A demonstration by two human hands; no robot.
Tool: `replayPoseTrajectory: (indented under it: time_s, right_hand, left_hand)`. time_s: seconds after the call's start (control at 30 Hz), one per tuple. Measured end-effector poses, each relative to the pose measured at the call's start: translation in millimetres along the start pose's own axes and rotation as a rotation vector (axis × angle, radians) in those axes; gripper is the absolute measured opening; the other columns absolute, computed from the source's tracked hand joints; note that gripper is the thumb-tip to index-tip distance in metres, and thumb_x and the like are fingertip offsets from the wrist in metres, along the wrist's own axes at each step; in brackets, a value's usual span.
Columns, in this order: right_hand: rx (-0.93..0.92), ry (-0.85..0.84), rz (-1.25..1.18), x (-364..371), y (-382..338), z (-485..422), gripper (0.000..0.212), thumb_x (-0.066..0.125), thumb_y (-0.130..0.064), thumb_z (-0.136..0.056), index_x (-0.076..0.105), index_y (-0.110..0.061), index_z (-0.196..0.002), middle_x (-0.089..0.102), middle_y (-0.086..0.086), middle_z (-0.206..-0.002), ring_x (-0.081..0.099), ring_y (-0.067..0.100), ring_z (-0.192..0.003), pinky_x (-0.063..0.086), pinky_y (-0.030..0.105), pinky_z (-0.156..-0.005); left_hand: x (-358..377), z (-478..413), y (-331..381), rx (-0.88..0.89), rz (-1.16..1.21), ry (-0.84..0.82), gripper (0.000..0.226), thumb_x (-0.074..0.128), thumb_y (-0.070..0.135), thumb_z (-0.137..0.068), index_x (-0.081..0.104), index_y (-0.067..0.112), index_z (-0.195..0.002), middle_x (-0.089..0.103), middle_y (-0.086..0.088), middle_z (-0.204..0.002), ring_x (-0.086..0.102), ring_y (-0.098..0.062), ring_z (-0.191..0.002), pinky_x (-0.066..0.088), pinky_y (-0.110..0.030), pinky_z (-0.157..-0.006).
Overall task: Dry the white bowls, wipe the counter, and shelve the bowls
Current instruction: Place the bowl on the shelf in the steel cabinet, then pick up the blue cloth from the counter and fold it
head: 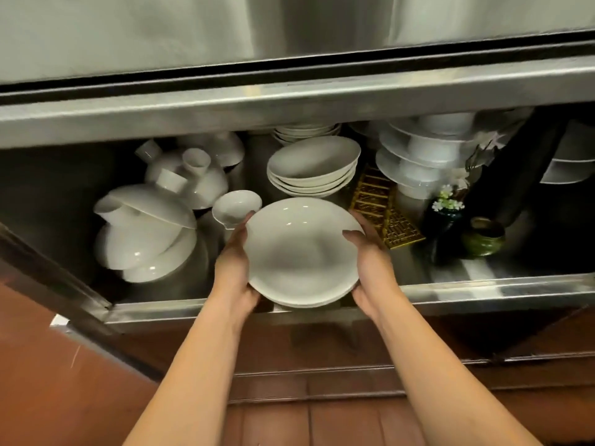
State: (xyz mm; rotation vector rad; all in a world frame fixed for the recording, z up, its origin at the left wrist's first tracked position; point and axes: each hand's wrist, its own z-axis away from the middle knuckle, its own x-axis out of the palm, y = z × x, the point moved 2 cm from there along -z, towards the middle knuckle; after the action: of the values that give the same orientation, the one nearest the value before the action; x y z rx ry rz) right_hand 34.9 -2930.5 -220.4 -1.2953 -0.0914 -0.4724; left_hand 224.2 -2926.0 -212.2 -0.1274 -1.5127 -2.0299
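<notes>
I hold a small stack of white bowls (pixel 301 249) with both hands, just above the front lip of the steel shelf (pixel 483 289) under the counter. My left hand (pixel 236 268) grips the stack's left rim and my right hand (pixel 370 265) grips its right rim, thumbs over the edge. Behind it, on the shelf, sits another stack of white bowls (pixel 314 167), tilted slightly toward me.
Upturned white bowls (pixel 145 236) fill the shelf's left side, with a small white dish (pixel 236 206) beside my left hand. A gold lattice trivet (pixel 383 210), stacked plates and bowls (pixel 425 152), a dark flower vase (pixel 446 226) and a green cup (pixel 483 236) stand right. Red tile floor below.
</notes>
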Motion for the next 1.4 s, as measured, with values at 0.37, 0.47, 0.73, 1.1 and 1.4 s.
replayPoseTrajectory:
  time_s: [0.37, 0.47, 0.73, 1.1, 1.4]
  right_hand:
    - [-0.049, 0.038, 0.088, 5.5, -9.3, -35.0, 0.032, 0.06, -0.023, -0.094, 0.068, -0.044, -0.117, 0.064, -0.003, -0.134, 0.063, 0.027, -0.12, 0.055, 0.047, -0.099]
    - [-0.31, 0.048, 0.227, -0.8, -22.8, -27.9, 0.036, 0.066, -0.024, -0.095, 0.063, -0.035, -0.129, 0.061, -0.005, -0.139, 0.056, 0.02, -0.131, 0.046, 0.029, -0.101]
    - [-0.73, -0.383, 0.318, 31.9, -62.1, 53.1, 0.039, 0.056, -0.047, -0.09, 0.064, -0.036, -0.126, 0.067, -0.007, -0.133, 0.06, 0.012, -0.127, 0.048, 0.034, -0.107]
    - [-0.64, -1.427, 0.019, 128.3, -28.4, 313.4, 0.048, 0.052, -0.036, -0.097, 0.06, -0.007, -0.135, 0.066, 0.002, -0.135, 0.06, 0.02, -0.129, 0.048, 0.032, -0.107]
    - [-0.458, -1.982, -0.261, 100.6, 13.4, 600.9, 0.052, 0.05, -0.036, -0.095, 0.058, -0.004, -0.136, 0.066, 0.003, -0.136, 0.06, 0.02, -0.13, 0.048, 0.038, -0.108]
  left_hand:
    - [15.8, -29.3, 2.5, 0.007, 0.077, 0.093, 0.023, 0.075, 0.031, -0.092, 0.079, 0.019, -0.112, 0.085, -0.006, -0.093, 0.081, -0.027, -0.081, 0.065, -0.037, -0.066]
    - [6.9, -20.5, 11.9, 0.263, -0.092, 0.208, 0.014, 0.068, 0.027, -0.096, 0.08, 0.033, -0.102, 0.08, -0.006, -0.12, 0.073, -0.031, -0.114, 0.058, -0.051, -0.103]
    - [-46.3, 95.4, 70.2, 0.859, -0.441, 0.124, 0.03, 0.051, 0.052, -0.101, 0.069, 0.048, -0.125, 0.072, 0.015, -0.132, 0.064, -0.014, -0.131, 0.049, -0.046, -0.114]
    - [-157.7, 430.5, 87.7, 1.26, -0.517, 0.683, 0.051, 0.054, 0.07, -0.095, 0.063, 0.04, -0.135, 0.062, 0.002, -0.149, 0.053, -0.034, -0.142, 0.04, -0.051, -0.113]
    - [-205.2, 741.4, 20.6, 1.338, -0.632, 1.292, 0.056, 0.05, 0.074, -0.095, 0.058, 0.041, -0.14, 0.057, 0.004, -0.153, 0.051, -0.03, -0.146, 0.04, -0.046, -0.116]
